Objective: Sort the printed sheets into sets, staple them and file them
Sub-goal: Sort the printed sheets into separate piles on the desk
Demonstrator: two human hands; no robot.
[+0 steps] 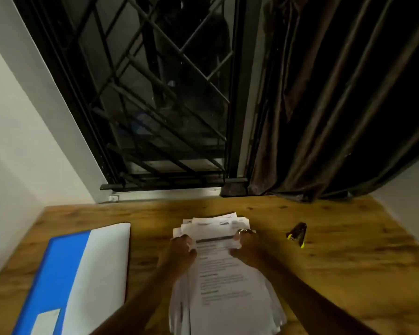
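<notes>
A loose pile of printed sheets (pixel 228 286) lies in the middle of the wooden bench (pixel 348 262), running from its near edge away toward the window. The pages are not squared up: corners fan out at the far end and along both long sides.

The top page carries a dark bar across its head, and below it several short bold headings, each with lines of smaller print. All of it is too blurred to read, and no brand or title can be made out. The pages poking out at the far end also show grey print and marks, equally unreadable.

Both hands are on the far part of the pile, one on each side and apart from each other. The left hand (pixel 182 249) has its fingers curled over the left edge of the sheets. The right hand (pixel 246 245) grips the right edge with bent fingers and wears a ring (pixel 242 231).

A folder (pixel 87 269) lies flat to the left, well apart from the pile, part blue and part white. A pale label (pixel 46 321) sits on its near blue corner; whether anything is written on it cannot be told.

A black stapler (pixel 298 233) with yellow trim lies to the right of the pile, near the right hand but not touching it.

Beyond the bench stand a dark window with a black metal grille (pixel 155 93) and a brown curtain (pixel 336 105) at its right.
</notes>
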